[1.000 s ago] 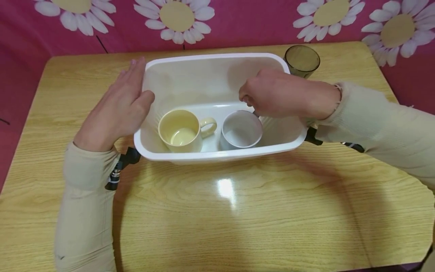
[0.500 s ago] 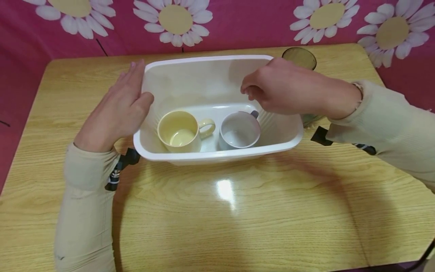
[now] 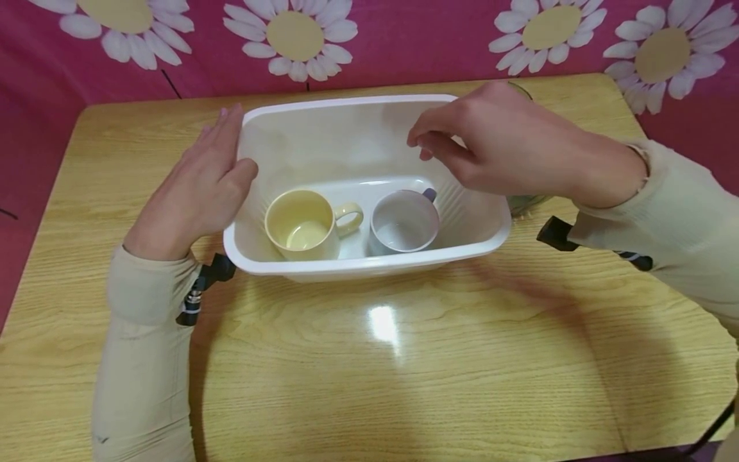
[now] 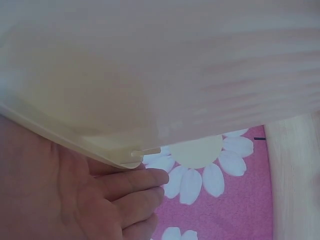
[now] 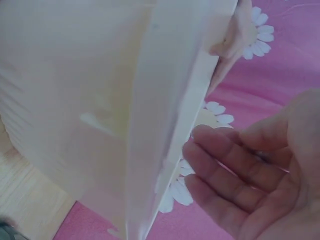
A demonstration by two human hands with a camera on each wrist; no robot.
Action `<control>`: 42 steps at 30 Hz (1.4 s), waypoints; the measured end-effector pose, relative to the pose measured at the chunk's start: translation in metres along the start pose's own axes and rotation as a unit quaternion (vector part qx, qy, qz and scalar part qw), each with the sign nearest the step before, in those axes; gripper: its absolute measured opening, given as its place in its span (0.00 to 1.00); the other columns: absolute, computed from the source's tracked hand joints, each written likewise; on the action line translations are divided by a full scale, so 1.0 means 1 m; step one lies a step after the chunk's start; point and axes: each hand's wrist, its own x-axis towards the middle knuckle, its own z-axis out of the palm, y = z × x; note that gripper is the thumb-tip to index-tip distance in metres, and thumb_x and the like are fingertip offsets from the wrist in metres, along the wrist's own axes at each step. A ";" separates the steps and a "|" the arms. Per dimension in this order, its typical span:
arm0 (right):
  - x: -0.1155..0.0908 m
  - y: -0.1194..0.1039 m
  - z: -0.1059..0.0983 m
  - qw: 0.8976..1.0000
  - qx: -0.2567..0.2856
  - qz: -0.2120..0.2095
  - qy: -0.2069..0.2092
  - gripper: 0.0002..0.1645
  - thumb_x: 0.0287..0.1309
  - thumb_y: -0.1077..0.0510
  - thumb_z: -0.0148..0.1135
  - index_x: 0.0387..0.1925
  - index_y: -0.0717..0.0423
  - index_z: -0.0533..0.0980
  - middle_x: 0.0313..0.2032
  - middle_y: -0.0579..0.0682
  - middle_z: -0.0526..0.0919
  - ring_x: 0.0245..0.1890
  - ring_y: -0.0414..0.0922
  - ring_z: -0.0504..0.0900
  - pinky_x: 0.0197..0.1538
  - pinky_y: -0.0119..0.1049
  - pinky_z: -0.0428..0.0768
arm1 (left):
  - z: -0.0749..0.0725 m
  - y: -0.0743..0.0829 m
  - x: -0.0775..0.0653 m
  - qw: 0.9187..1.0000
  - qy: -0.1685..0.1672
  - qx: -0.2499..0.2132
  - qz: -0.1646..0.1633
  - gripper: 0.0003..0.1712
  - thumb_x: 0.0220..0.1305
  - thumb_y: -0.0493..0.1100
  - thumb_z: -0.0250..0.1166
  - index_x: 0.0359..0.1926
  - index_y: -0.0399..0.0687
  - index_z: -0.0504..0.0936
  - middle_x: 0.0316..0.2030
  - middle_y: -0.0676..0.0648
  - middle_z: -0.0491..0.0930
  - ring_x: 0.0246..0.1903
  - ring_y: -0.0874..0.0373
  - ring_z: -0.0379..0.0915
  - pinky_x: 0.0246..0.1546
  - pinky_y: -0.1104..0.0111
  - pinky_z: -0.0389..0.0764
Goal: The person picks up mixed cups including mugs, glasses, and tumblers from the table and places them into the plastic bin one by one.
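A white plastic tub stands on the table with two mugs inside. The pale yellow mug sits upright at the left, its handle pointing right. To its right stands a light grey mug with a purple handle turned to the back right. My left hand rests on the tub's left rim with its fingers extended; in the left wrist view, the fingers lie under the rim. Over the tub's right rim hovers my right hand, fingers loosely bent and holding nothing, as the right wrist view also shows.
A dark-tinted glass stands behind the tub's right end, mostly hidden by my right hand. Greenish glass shows under my right wrist. A pink daisy-patterned cloth hangs behind the wooden table.
My right hand has let go of the grey mug's handle and moved up and to the right, its fingers loosening and now covering the tinted glass. My left hand has stayed on the rim.
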 end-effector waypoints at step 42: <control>-0.042 0.056 0.003 0.944 0.210 -0.018 0.253 0.13 0.69 0.66 0.58 0.43 0.71 0.86 0.36 0.58 0.91 0.38 0.36 0.88 0.53 0.23 0.85 | 0.000 -0.001 -0.002 1.000 0.005 0.007 -0.006 0.41 0.75 0.46 0.36 0.83 0.40 0.38 0.84 0.41 0.35 0.85 0.46 0.28 0.86 0.54 0.32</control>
